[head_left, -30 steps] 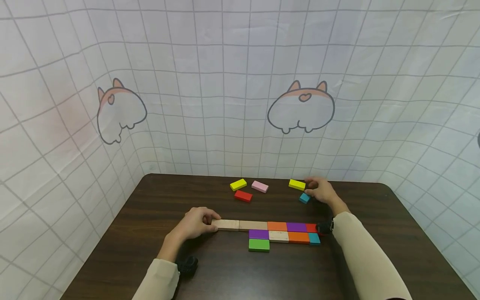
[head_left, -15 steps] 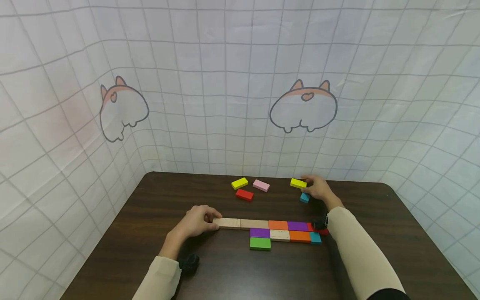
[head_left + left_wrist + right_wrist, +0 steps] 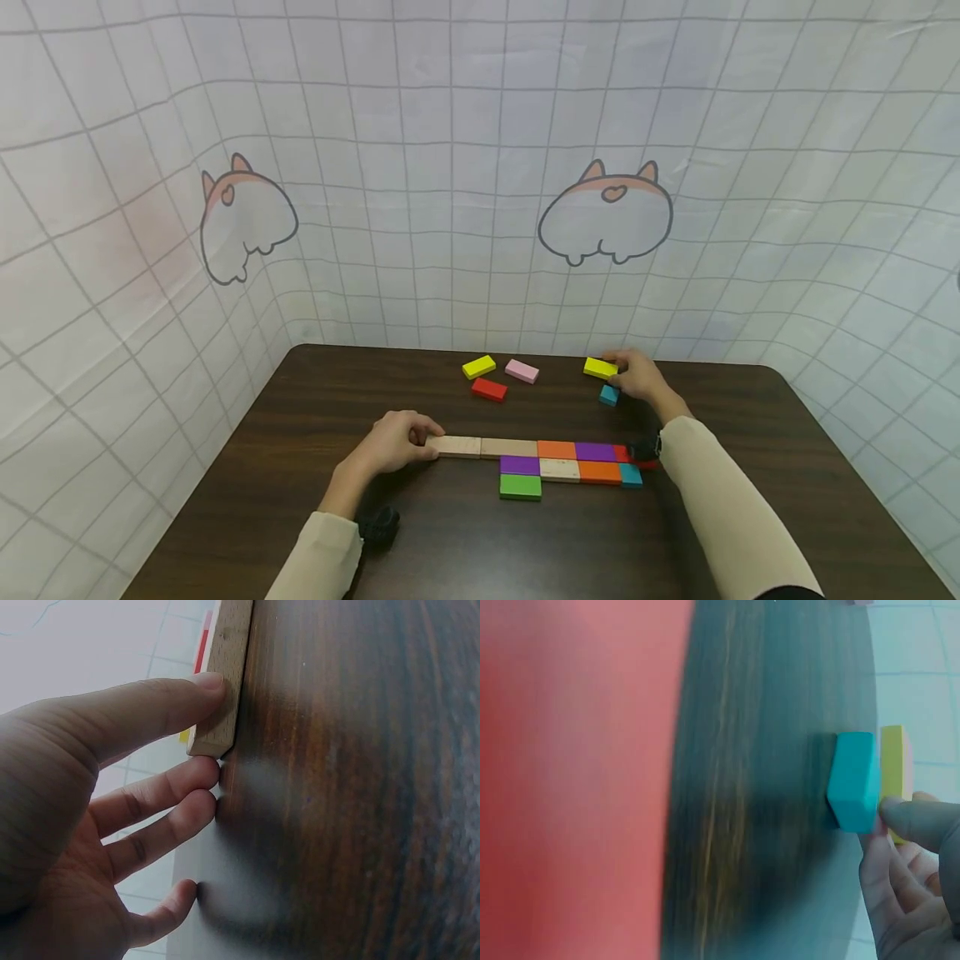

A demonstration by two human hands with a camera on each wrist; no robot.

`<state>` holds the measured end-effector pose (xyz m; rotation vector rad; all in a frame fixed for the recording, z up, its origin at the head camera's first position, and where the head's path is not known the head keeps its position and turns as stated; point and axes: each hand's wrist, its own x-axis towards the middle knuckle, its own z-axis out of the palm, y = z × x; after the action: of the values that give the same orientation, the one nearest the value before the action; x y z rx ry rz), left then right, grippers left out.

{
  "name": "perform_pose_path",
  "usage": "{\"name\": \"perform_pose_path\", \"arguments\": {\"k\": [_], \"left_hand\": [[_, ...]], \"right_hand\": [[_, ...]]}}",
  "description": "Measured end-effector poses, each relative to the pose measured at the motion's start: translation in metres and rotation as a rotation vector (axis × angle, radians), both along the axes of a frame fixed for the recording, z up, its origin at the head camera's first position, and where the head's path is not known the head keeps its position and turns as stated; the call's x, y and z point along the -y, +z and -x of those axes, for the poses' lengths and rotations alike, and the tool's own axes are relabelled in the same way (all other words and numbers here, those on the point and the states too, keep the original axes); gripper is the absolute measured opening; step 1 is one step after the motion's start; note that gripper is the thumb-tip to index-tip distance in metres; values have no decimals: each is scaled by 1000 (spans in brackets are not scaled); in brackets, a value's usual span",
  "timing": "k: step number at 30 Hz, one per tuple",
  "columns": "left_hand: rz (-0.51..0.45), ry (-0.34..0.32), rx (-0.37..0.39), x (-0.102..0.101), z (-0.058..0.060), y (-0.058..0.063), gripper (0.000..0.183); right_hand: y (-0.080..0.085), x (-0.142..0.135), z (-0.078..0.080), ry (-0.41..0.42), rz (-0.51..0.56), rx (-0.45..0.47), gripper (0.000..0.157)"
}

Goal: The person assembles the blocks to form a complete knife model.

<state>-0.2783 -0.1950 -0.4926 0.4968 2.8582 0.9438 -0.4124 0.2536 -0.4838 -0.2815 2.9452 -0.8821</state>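
My left hand (image 3: 393, 442) pinches the left end of a plain wooden block (image 3: 459, 447), the first in a row of flat blocks. In the left wrist view, the thumb presses the side of this block (image 3: 231, 645); the index finger is mostly hidden behind it. At the back right, my right hand (image 3: 636, 377) pinches the right end of a yellow block (image 3: 597, 367). Seen from the right wrist, the thumb lies against the yellow block (image 3: 891, 761), just behind a short blue block (image 3: 855, 780) lying on the table.
The row continues right with wooden, orange (image 3: 556, 450), purple (image 3: 595, 452) and red blocks. Below it lie more blocks, with a green one (image 3: 520, 487) lowest. Another yellow (image 3: 478, 366), a pink (image 3: 522, 371) and a red block (image 3: 489, 389) lie loose behind.
My right hand has moved left from beside the yellow block and taken hold of its end; the block has shifted slightly right. My left hand stays on the wooden block.
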Motion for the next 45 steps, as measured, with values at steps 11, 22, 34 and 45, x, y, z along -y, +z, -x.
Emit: {"name": "perform_pose_path", "arguments": {"k": [11,22,34,45], "left_hand": [[1,6,-2,0,0,0,22],[0,11,-4,-2,-1,2,21],[-8,11,6,-2,-2,2,22],[-23,11,14,-2,-2,3,23]], "right_hand": [[20,-12,-29,116,119,-40,45],[32,-14,-81,273,124,-36,45],[19,4,-143,428,99,-29,39],[13,19,-176,492,146,15,35]]}}
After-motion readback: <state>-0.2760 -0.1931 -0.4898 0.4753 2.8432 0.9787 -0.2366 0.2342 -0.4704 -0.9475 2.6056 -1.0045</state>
